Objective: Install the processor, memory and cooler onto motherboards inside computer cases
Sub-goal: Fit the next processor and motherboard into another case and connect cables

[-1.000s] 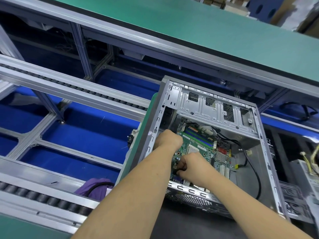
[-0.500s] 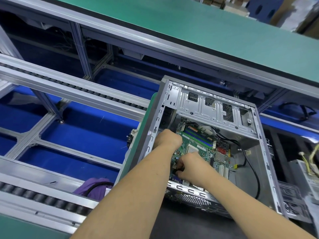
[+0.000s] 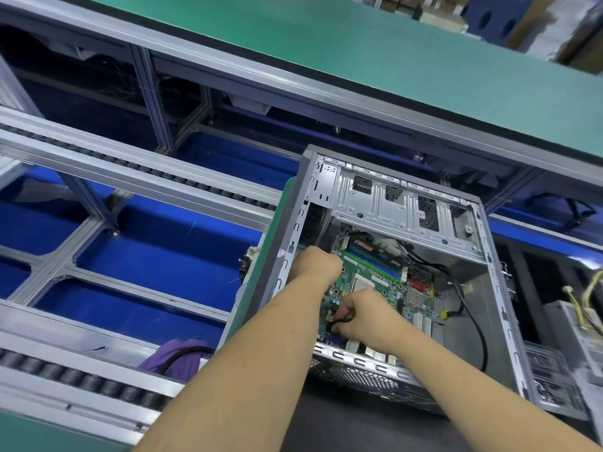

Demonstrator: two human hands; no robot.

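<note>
We look down from the head camera into an open case (image 3: 388, 275) lying on its side on a dark surface (image 3: 359, 429). Our left hand (image 3: 315, 265) is curled into a fist at the case's left wall, knuckles over the edge of the motherboard (image 3: 381, 288); we cannot tell whether it grips anything, since its fingers are hidden. Our right hand (image 3: 365, 316), just below and right of the left, pinches a small black connector (image 3: 339, 322) with thumb and fingers against the board's near-left edge, beside a white socket (image 3: 330, 318). Between the two hands lies the bare processor socket (image 3: 362, 283). Beyond the left hand, blue and green memory slots (image 3: 372, 261) run along the board's far side, under the metal drive bay (image 3: 401, 210). To the right of the right hand a black cable (image 3: 470, 308) loops across the case floor, with a yellow plug (image 3: 444, 315) near it. Left of our left forearm lie roller rails (image 3: 137, 171) over blue trays (image 3: 146, 256), and a purple cloth (image 3: 176, 353) sits near the elbow.
</note>
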